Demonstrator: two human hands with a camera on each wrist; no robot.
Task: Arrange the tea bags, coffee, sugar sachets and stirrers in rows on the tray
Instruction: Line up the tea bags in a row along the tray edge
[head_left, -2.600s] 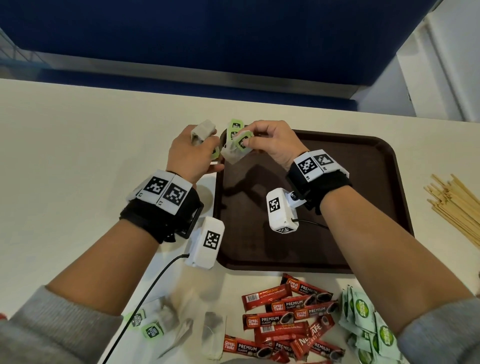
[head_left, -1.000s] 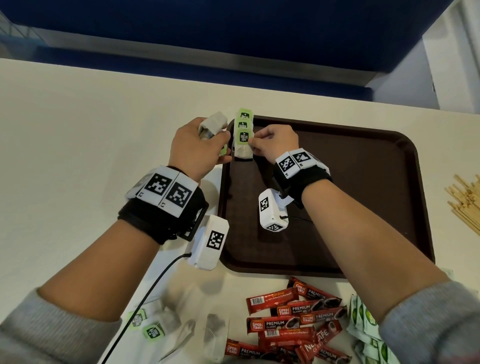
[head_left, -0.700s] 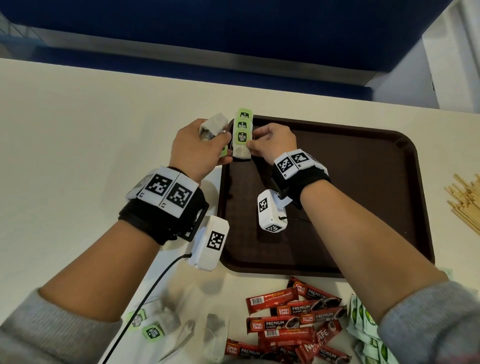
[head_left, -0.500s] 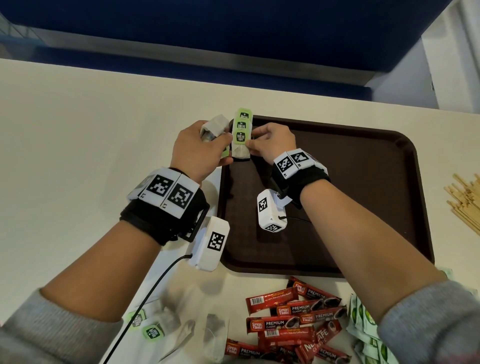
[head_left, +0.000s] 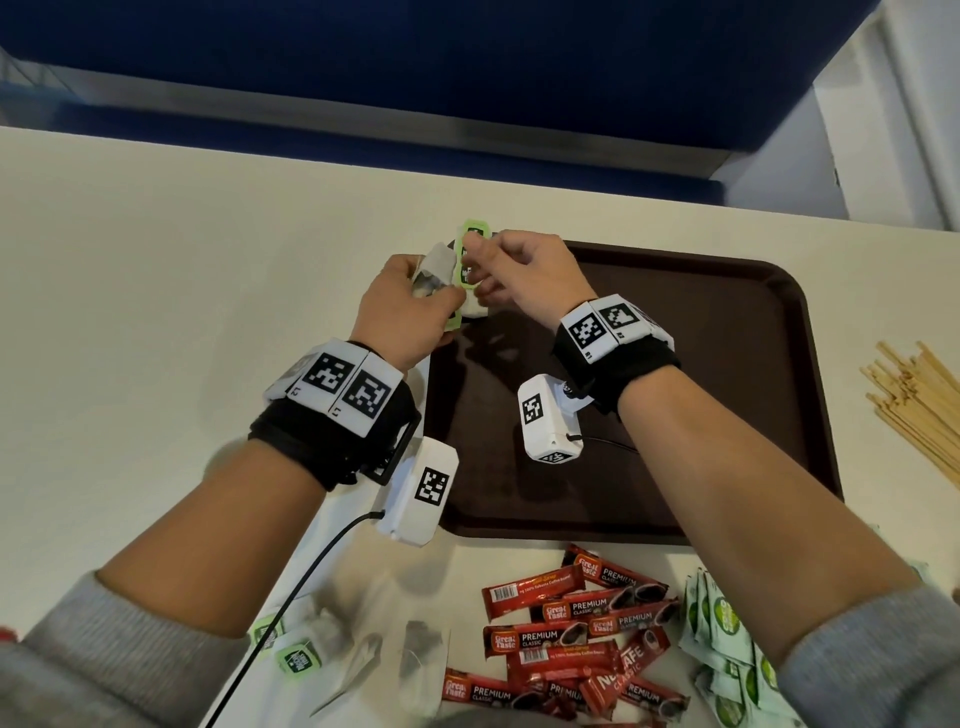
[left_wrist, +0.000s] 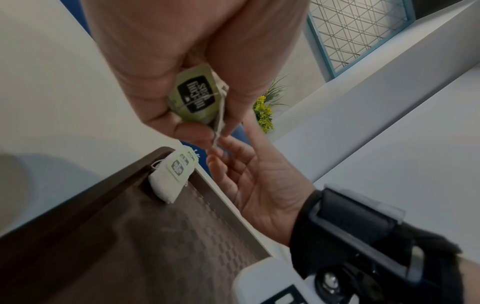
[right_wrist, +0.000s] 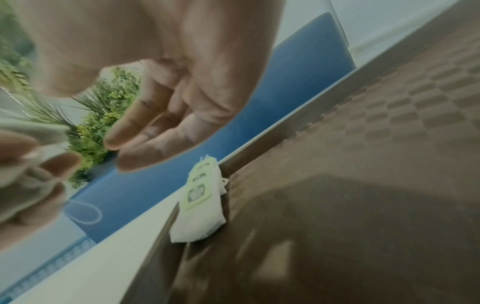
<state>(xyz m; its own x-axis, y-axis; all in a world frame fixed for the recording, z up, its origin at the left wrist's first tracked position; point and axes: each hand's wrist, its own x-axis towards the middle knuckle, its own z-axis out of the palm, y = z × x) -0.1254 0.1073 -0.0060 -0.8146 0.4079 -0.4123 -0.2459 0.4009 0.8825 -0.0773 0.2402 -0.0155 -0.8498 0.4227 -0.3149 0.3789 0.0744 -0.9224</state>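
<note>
- The step in hand, as I judge it, is the tea-bag row: a short overlapped line of white paper tea bags with green tags (left_wrist: 170, 178) lies in the far-left corner of the dark brown plastic tray (head_left: 727, 322), at the upper middle of the head view, leaning on the tray's left rim.
- The left hand (head_left: 402, 306) sits just left of that corner, and its grip is closed round a small bunch of further white tea bags (head_left: 431, 270); the left wrist view shows a green tag pinched between thumb and fingers.
- The right hand (head_left: 524, 275) hovers over the same corner with fingers loosely curled and fingertips (left_wrist: 221, 153) close to the left hand's bunch; its grip looks empty, though whether it touches a bag I cannot tell.
- The next move probably calls for the right hand to draw one bag from the bunch and lay it at the near end of the line, tag up, overlapping the last bag.
- Much remains, by my reckoning: red coffee sachets (head_left: 571, 634) at the lower middle, pale green sugar sachets (head_left: 722, 639) at the lower right, loose tea bags (head_left: 332, 660) at the lower left and wooden stirrers (head_left: 914, 405) at the right edge all lie on the cream tabletop (head_left: 156, 312), off the tray.
</note>
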